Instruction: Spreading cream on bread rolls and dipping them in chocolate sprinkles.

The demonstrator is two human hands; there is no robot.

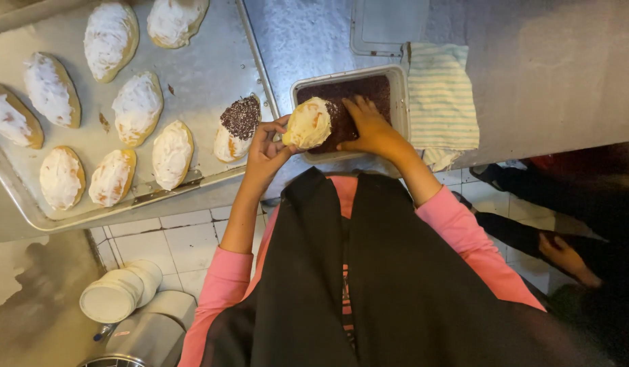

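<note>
Left hand (265, 153) is clamped on a cream-topped bun (309, 123), tilted over the tub of chocolate sprinkles (396, 102) so spills fall back in. Right hand (370, 128) rests spread in the sprinkles, gripping nothing. Tray (205, 75) of buns sits beside it on the worktop (532, 81).

Warm dim light, soft focus, dark shadow lower right.

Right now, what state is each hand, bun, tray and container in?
Left hand: gripping the cream-topped bun over the tub.
Right hand: fingers down in the chocolate sprinkles.
Rectangular plastic tub: open, holding dark sprinkles.
Metal baking tray: carrying cream-topped buns.
Sprinkled bun: coated, on the tray.
Striped cloth: lying beside the tub.
</note>
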